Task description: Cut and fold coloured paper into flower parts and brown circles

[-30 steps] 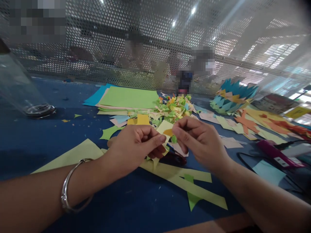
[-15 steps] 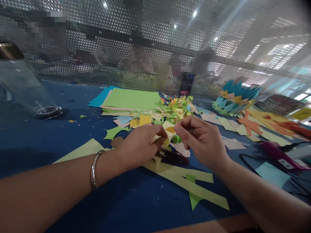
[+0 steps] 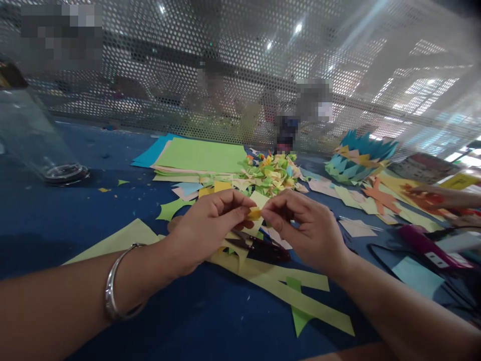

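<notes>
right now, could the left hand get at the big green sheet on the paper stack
Probably yes: the green sheet lies on top, largely uncovered, with only low paper scraps between it and the left hand. That hand pinches a small yellow slip, though.

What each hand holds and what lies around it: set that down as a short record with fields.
Left hand: pinches a small yellow paper piece
Left wrist: silver bangle
Right hand: fingertips at the piece's other end
Under the hands: dark red scissors
Beyond: heap of paper scraps, green sheet atop a stack
Far left: clear jar
Far right: purple power strip, another person's hand
</notes>
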A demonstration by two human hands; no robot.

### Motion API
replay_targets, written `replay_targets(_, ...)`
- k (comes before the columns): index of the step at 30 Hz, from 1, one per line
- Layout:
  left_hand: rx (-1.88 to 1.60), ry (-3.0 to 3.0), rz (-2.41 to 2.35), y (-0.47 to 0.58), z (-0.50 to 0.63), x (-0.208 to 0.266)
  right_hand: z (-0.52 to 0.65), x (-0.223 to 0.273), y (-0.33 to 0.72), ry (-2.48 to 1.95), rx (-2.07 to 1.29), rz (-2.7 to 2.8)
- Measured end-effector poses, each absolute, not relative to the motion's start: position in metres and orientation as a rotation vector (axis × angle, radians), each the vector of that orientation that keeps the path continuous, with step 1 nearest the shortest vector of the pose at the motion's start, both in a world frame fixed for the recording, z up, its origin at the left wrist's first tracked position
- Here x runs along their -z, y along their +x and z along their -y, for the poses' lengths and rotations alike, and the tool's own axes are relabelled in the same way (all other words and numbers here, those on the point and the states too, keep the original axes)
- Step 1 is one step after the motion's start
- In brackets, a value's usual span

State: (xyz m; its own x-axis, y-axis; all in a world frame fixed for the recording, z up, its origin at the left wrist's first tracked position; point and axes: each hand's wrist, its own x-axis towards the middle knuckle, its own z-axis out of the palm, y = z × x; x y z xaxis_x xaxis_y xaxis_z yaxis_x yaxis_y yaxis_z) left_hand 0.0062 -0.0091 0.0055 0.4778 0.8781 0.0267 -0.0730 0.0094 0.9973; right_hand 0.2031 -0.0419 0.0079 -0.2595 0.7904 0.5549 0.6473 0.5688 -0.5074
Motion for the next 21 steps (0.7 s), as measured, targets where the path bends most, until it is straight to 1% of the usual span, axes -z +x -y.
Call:
replay_targets(4, -0.886, 1.218, -0.75, 0.007, 0.012, -0.008, 0.04, -0.008, 0.203, -1.117, -0.17, 2.027)
replay_targets(13, -0.952, 1.371, -0.78, 0.003, 0.013, -0.008, 0.043, -0.01, 0.203, -1.049, -0.099, 2.095)
replay_targets(21, -0.973, 1.308, -0.818, 0.005, 0.021, -0.012, 0.044, -0.009, 0.202, -1.01, -0.127, 2.128)
